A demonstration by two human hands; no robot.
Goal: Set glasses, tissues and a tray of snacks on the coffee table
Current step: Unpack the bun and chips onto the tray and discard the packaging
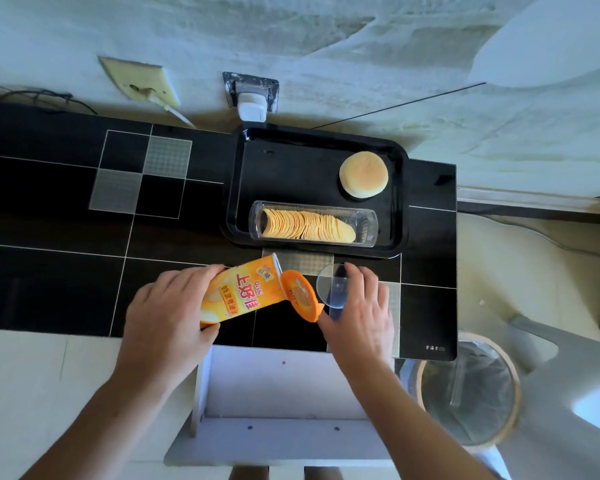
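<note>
A black tray sits on the dark tiled table, near the wall. In it lie a round bun and a clear plastic sleeve full of stacked chips. My left hand grips an orange chip canister, tilted on its side just in front of the tray. An orange foil seal hangs peeled from its mouth. My right hand holds a clear round plastic lid and pinches the seal's edge.
The black tiled table runs left. Two wall sockets with plugs sit behind the tray. A mesh waste bin stands on the floor at right, beside pale furniture. A white shelf lies below the table's front edge.
</note>
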